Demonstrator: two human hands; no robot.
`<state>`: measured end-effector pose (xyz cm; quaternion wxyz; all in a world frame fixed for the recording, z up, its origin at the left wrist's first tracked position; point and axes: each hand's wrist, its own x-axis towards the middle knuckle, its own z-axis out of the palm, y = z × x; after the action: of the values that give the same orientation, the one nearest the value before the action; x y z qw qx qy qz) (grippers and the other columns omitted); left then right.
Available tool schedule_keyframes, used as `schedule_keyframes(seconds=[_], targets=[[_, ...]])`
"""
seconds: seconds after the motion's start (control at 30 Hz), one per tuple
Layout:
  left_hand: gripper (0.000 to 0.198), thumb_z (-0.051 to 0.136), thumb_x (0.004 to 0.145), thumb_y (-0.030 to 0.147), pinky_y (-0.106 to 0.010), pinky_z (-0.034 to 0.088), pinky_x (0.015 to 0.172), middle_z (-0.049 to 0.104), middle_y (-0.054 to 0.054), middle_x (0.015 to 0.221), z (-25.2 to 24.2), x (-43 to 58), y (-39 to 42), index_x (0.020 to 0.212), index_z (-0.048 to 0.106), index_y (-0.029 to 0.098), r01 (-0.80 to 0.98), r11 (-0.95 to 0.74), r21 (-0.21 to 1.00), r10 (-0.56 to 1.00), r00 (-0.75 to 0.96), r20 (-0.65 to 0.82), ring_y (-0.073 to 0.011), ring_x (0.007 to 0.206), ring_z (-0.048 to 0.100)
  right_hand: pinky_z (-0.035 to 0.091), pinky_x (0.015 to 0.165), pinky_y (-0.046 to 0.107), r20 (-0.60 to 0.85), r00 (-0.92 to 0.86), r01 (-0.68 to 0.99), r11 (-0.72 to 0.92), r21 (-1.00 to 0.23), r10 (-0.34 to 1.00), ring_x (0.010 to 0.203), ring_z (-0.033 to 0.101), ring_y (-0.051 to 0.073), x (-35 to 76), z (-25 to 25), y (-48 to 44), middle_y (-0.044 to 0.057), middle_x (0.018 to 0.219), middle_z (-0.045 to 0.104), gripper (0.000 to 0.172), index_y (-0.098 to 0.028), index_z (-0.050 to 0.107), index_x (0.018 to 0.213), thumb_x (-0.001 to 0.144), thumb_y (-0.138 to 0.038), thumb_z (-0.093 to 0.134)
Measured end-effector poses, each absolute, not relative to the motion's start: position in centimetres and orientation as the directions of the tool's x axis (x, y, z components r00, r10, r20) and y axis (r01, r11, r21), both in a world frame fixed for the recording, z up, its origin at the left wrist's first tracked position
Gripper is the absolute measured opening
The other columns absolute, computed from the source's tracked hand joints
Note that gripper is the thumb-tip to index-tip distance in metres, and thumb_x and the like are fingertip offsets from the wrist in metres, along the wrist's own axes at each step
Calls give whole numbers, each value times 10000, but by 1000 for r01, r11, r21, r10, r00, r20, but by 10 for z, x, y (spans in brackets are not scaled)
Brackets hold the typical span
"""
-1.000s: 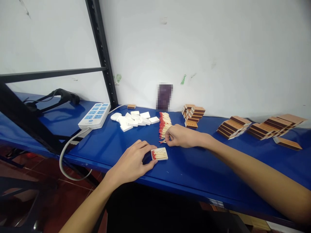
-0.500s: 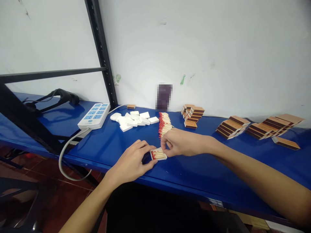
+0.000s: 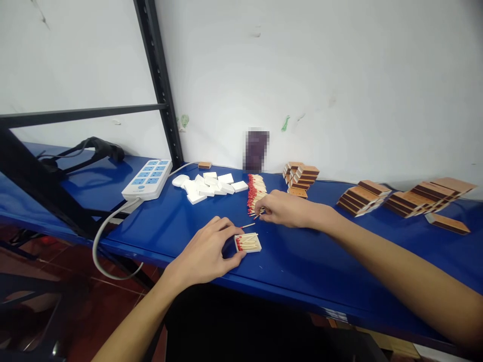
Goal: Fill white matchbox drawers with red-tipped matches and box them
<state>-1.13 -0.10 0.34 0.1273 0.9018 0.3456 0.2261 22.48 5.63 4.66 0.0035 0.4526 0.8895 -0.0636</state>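
Note:
My left hand (image 3: 211, 251) grips the left end of a small white matchbox tray (image 3: 258, 249) between thumb and forefinger. Inside the tray lie several red-headed matches, a few of them slanting across the top. One loose match (image 3: 248, 225) lies on the blue table just behind the tray. Behind that, a long row of matches (image 3: 257, 187) is heaped with the red heads to the left. My right hand (image 3: 281, 207) is at the near end of this row, its fingers pinched together, and a match end shows at the fingertips. The fingers partly hide the row.
White trays (image 3: 206, 190) are piled to the left of the match row. Brown matchbox sleeves stand in stacks (image 3: 364, 197) to the right, one lying apart (image 3: 448, 223). A power strip (image 3: 148, 180) with its cable sits beside the black shelf post (image 3: 160, 75). The wall rises behind.
My right hand has moved from over the tray back to the near end of the match row. A loose match now shows behind the tray. My left hand stays at the tray.

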Motion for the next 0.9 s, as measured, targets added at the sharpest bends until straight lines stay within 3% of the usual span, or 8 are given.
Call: schedule_keyframes(seconds=[0.27, 0.47, 0.9], targets=[[249, 603, 861, 290, -356, 441, 851, 601, -19, 994, 5, -11, -2, 1101, 585, 228, 558, -727, 399, 681, 659, 320, -207, 912, 540, 328, 574, 253, -92, -609, 793, 606, -68, 787, 672, 550, 159, 223, 41, 54, 61, 826, 659, 172, -180, 612, 921, 911, -258, 459], [214, 595, 834, 239, -328, 440, 754, 598, -11, 940, 6, -11, -2, 1040, 536, 225, 569, -700, 432, 706, 642, 299, -202, 852, 515, 323, 591, 249, -51, -660, 746, 647, -155, 749, 667, 524, 147, 207, 41, 43, 38, 800, 647, 126, -184, 577, 920, 905, -242, 466], [234, 595, 867, 313, -339, 443, 811, 590, -25, 977, 4, -10, -1, 1082, 597, 219, 566, -702, 431, 702, 652, 287, -206, 912, 541, 328, 563, 248, -226, -646, 763, 606, -224, 729, 617, 475, 136, 216, 52, 44, 17, 741, 597, 125, -186, 585, 838, 863, -256, 484]])
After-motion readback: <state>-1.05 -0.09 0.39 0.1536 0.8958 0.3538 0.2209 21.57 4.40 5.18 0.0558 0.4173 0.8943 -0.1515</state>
